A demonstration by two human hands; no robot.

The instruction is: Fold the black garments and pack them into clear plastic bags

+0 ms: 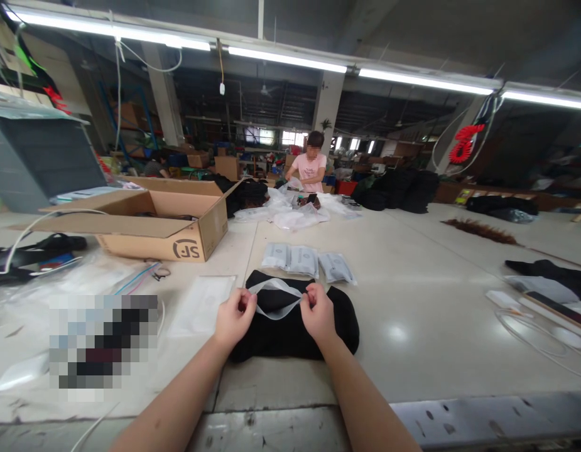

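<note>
Over a bundle of black cloth (pixel 290 336) on the table, a pale translucent band (pixel 277 312) is stretched into an open oval. My left hand (pixel 236 317) pinches its left end, and my right hand (pixel 317 312) pinches the right end. Black shows through the middle of the oval; whether the band is the mouth of a clear bag I cannot tell. Just beyond the cloth lie three filled grey packets (pixel 303 260). Left of my left hand is a flat, whitish, frosted plastic sleeve (pixel 201 307).
An open cardboard box (pixel 168 242) stands at the left, with a grey drawer unit (pixel 40 157) behind it. Clear plastic (pixel 78 279) is heaped at near left. Cables (pixel 530 333) lie at right. Across the table a person in a pink shirt (pixel 309 171) handles plastic wrapping (pixel 294 213).
</note>
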